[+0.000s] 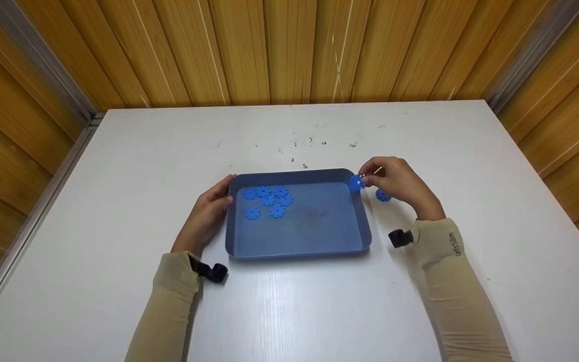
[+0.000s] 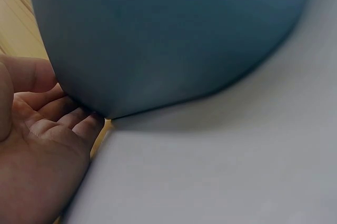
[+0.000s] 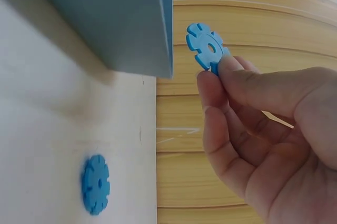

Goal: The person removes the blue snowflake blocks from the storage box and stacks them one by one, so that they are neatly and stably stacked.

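A shallow blue-grey rectangular tray (image 1: 319,226) lies on the white table. My left hand (image 1: 204,215) holds its left side, the thumb at the rim and the fingers bent against the outer wall. Between thumb and index finger, my right hand (image 1: 396,182) pinches a blue notched plastic disc (image 3: 201,43) with a small centre hole. This disc overlaps the tray's far right corner in the head view. Several similar discs (image 1: 277,210) lie in the tray's left half, some overlapping. Another blue disc (image 1: 383,195) rests on the table right of the tray, below my right hand.
The white table (image 1: 143,151) has small dark marks (image 1: 310,140) behind the tray. Yellow-brown slatted panels (image 1: 289,50) rise along its back and sides. Each wrist wears a small black camera, one of them the right wrist camera (image 1: 399,238).
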Tool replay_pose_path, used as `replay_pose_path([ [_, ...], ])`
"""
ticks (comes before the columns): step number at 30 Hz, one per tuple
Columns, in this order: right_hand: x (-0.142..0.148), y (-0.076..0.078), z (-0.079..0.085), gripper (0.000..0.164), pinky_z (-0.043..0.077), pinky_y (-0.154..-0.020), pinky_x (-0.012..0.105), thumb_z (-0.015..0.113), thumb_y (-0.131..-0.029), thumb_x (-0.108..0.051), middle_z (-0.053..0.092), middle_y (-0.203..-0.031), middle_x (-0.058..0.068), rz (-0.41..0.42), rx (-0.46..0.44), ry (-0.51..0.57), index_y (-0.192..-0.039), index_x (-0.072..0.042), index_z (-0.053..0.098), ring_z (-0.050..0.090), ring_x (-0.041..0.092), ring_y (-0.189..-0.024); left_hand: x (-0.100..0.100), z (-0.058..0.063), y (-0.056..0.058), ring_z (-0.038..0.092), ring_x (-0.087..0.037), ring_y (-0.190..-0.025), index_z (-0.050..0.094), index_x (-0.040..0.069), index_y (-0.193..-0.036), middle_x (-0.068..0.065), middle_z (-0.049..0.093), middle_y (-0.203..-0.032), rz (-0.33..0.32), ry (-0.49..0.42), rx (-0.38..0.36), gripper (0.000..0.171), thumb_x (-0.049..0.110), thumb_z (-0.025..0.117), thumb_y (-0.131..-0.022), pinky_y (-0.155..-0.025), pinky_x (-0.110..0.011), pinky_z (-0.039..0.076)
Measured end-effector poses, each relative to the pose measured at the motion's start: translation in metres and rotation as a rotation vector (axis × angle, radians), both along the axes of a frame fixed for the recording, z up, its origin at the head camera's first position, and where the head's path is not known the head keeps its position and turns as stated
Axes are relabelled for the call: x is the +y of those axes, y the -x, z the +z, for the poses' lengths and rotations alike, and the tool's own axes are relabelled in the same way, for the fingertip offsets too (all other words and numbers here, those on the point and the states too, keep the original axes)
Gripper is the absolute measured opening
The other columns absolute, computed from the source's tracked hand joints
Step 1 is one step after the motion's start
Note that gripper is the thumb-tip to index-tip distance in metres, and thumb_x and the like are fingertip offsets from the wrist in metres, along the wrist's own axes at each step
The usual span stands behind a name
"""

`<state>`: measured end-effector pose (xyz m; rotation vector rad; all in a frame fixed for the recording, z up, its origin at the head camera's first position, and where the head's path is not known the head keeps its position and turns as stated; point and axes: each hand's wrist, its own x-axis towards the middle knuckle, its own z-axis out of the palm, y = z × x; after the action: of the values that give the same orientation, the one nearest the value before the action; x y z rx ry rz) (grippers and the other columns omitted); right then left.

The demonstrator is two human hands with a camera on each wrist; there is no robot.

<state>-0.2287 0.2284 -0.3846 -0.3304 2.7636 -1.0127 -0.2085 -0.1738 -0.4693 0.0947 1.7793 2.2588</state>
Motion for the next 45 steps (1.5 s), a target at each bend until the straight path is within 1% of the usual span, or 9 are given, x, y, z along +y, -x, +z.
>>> replay_pose_path([
  [7, 0.014, -0.002, -0.006, 0.017, 0.051, -0.079, 0.033, 0.062, -0.092, -0.008, 0.067, -0.104, 0.017, -0.029, 0.001, -0.007, -0.107, -0.002, 0.067, 0.064, 0.028, -0.093, 0.000, -0.001, 0.001, 0.010, -0.012, -0.149, 0.027, 0.009, -0.152, -0.002, 0.020, -0.161, 0.006, -0.004, -0.020, 0.062, -0.006, 0.040, -0.094, -0.122, -0.030, 0.009],
  [10, 0.019, -0.003, -0.009, 0.018, 0.051, -0.081, 0.035, 0.062, -0.092, -0.008, 0.067, -0.106, 0.017, -0.036, 0.001, -0.008, -0.108, -0.002, 0.066, 0.064, 0.029, -0.095, 0.000, -0.002, 0.001, 0.009, -0.012, -0.150, 0.026, 0.008, -0.152, -0.003, 0.019, -0.161, 0.000, 0.002, -0.011, 0.061, -0.006, 0.039, -0.094, -0.122, -0.031, 0.009],
  [14, 0.026, -0.004, -0.013, 0.019, 0.050, -0.084, 0.038, 0.062, -0.092, -0.008, 0.066, -0.107, 0.018, -0.044, 0.003, -0.001, -0.109, -0.002, 0.066, 0.064, 0.031, -0.096, 0.001, -0.001, 0.001, 0.010, -0.013, -0.150, 0.027, 0.008, -0.152, -0.003, 0.019, -0.161, 0.008, 0.009, -0.002, 0.061, -0.005, 0.040, -0.094, -0.122, -0.031, 0.009],
  [16, 0.029, -0.004, -0.016, 0.019, 0.049, -0.084, 0.037, 0.062, -0.091, -0.008, 0.066, -0.106, 0.018, -0.050, 0.004, 0.001, -0.109, -0.002, 0.067, 0.064, 0.031, -0.096, 0.001, -0.001, 0.001, 0.009, -0.013, -0.150, 0.026, 0.008, -0.152, -0.003, 0.019, -0.161, 0.007, 0.011, 0.005, 0.060, -0.006, 0.039, -0.094, -0.122, -0.031, 0.009],
  [21, 0.035, -0.004, -0.021, 0.019, 0.048, -0.082, 0.034, 0.062, -0.092, -0.009, 0.066, -0.106, 0.017, -0.056, -0.005, -0.004, -0.108, -0.002, 0.066, 0.064, 0.030, -0.096, 0.001, -0.001, 0.001, 0.010, -0.013, -0.150, 0.027, 0.009, -0.152, -0.002, 0.020, -0.161, 0.011, 0.018, -0.008, 0.061, -0.005, 0.040, -0.094, -0.122, -0.030, 0.009],
  [23, 0.036, -0.004, -0.022, 0.019, 0.048, -0.082, 0.033, 0.062, -0.092, -0.010, 0.065, -0.106, 0.017, -0.055, -0.012, -0.003, -0.109, -0.002, 0.066, 0.064, 0.030, -0.096, 0.001, -0.002, 0.001, 0.011, -0.012, -0.149, 0.028, 0.010, -0.152, -0.001, 0.020, -0.161, 0.015, 0.020, -0.019, 0.061, -0.005, 0.041, -0.094, -0.122, -0.030, 0.010],
  [27, 0.039, -0.003, -0.024, 0.019, 0.047, -0.082, 0.032, 0.061, -0.092, -0.009, 0.064, -0.107, 0.018, -0.064, -0.024, -0.004, -0.109, -0.002, 0.066, 0.063, 0.030, -0.096, 0.001, -0.002, 0.001, 0.010, -0.012, -0.150, 0.027, 0.010, -0.152, -0.002, 0.019, -0.161, 0.009, 0.015, -0.016, 0.061, -0.005, 0.040, -0.094, -0.122, -0.030, 0.009],
  [38, 0.047, -0.001, -0.030, 0.020, 0.047, -0.079, 0.026, 0.062, -0.091, -0.009, 0.065, -0.106, 0.019, -0.072, -0.031, -0.011, -0.108, 0.000, 0.067, 0.064, 0.030, -0.096, 0.000, 0.000, 0.001, 0.012, -0.012, -0.149, 0.029, 0.012, -0.152, 0.000, 0.021, -0.161, 0.010, 0.022, -0.023, 0.060, -0.004, 0.041, -0.095, -0.122, -0.031, 0.011],
  [45, 0.050, -0.001, -0.029, 0.022, 0.046, -0.080, 0.027, 0.061, -0.091, -0.009, 0.065, -0.110, 0.019, -0.101, -0.069, -0.023, -0.110, -0.001, 0.067, 0.063, 0.030, -0.099, 0.000, 0.000, 0.000, 0.009, -0.015, -0.150, 0.026, 0.008, -0.152, -0.003, 0.018, -0.161, -0.002, 0.004, -0.002, 0.061, -0.006, 0.040, -0.094, -0.123, -0.033, 0.008],
])
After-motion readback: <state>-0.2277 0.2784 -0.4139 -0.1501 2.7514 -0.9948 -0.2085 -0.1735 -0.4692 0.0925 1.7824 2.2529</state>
